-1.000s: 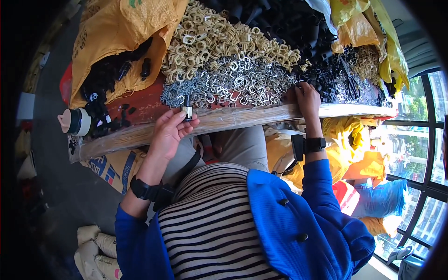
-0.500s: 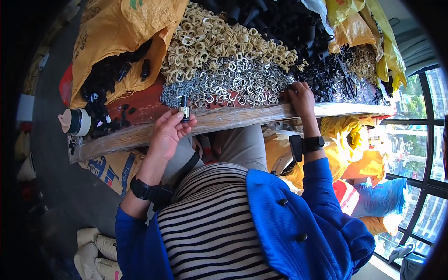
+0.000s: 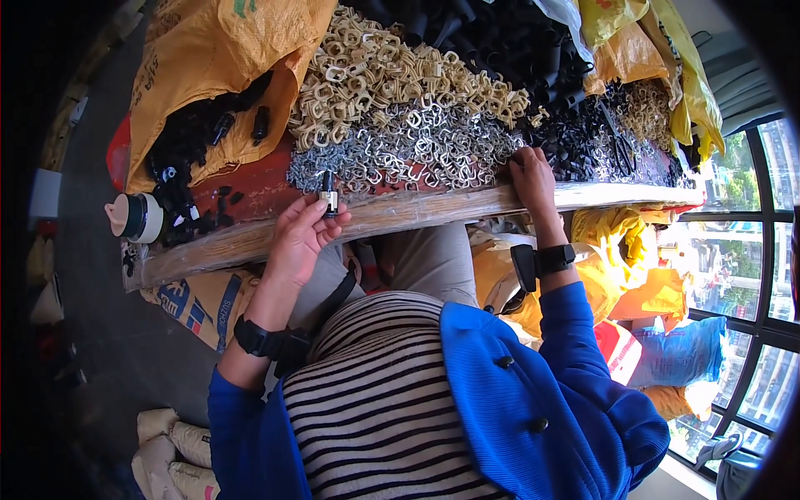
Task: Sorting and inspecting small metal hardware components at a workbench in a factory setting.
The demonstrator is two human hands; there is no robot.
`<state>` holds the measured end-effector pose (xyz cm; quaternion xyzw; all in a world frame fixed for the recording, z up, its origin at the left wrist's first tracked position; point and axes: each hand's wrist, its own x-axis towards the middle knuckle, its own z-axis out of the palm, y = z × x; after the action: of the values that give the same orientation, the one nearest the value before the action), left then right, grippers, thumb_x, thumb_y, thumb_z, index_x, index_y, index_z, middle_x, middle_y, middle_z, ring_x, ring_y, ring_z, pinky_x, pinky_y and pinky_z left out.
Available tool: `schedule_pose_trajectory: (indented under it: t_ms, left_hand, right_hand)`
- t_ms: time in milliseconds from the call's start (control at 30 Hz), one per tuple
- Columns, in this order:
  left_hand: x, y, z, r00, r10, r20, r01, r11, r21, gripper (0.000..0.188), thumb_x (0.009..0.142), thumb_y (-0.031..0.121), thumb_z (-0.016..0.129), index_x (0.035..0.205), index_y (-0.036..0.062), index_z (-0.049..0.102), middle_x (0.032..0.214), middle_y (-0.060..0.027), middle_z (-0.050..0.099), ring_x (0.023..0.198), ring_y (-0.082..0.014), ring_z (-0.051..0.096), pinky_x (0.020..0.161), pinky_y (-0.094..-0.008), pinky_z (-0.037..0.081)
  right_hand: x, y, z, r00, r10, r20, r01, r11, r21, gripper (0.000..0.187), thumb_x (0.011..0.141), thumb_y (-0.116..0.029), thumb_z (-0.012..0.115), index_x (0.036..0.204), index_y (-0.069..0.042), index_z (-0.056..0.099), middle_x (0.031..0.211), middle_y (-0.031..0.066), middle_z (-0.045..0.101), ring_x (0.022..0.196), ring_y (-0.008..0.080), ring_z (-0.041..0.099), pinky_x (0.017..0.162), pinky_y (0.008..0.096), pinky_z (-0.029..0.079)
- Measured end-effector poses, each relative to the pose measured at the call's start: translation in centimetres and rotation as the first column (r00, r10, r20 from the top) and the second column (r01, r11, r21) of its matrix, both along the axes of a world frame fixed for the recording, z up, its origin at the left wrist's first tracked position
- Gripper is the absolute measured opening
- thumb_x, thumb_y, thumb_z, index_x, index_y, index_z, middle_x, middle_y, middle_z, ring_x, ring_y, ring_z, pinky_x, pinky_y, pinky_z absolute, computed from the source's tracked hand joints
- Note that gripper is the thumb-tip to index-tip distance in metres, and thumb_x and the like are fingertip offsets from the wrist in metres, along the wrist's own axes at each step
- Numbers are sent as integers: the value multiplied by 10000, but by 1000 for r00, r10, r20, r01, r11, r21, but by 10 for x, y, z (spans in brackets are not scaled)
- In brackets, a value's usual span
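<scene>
My left hand (image 3: 302, 235) is above the near edge of the table, its thumb and fingers closed on a small black cylindrical part (image 3: 328, 181) with a cream-coloured band around its middle. The part stands upright in the grip. My right hand (image 3: 533, 182) rests at the table's edge, at the right end of a heap of silvery metal clips (image 3: 433, 137). Its fingers are bent together and point down; whatever lies between them is hidden. Smaller bluish-grey screw-like pieces (image 3: 321, 161) lie just beyond the left hand.
Behind the clips are piled cream plastic rings (image 3: 367, 71) and black tubular parts (image 3: 542, 50). An orange woven sack (image 3: 225, 50) with black parts spilling out lies at the left, near a white-and-dark lidded container (image 3: 143, 218). A wooden strip (image 3: 417, 206) edges the table; yellow bags (image 3: 612, 250) stand below right.
My right hand has shifted very slightly to the left along the edge. The left hand and the black part stay nearly where they were.
</scene>
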<state>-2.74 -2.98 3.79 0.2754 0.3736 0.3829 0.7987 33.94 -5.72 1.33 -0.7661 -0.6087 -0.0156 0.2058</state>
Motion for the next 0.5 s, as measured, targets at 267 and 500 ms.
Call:
schedule_pose_trajectory:
  t_ms: [267,500]
  left_hand:
    - [0,-1,2,1000,12,2,-12,1000,-8,176,803,126,466,939,20,502,853,-117,575,780,-179,574,622,-210,465]
    - [-1,-2,2,999,32,17,-32,999,-21,156,797,107,470,924,22,501,845,-123,576,768,-180,577,616,-208,467]
  right_hand:
    - [-6,0,3,999,-36,14,37,997,-63,195,700,-125,548,859,-36,479,797,136,515,739,315,511,627,365,409]
    - [-1,-2,1,998,48,-36,-47,998,40,133,681,-105,555,759,-35,472,747,144,512,692,323,507,596,391,404]
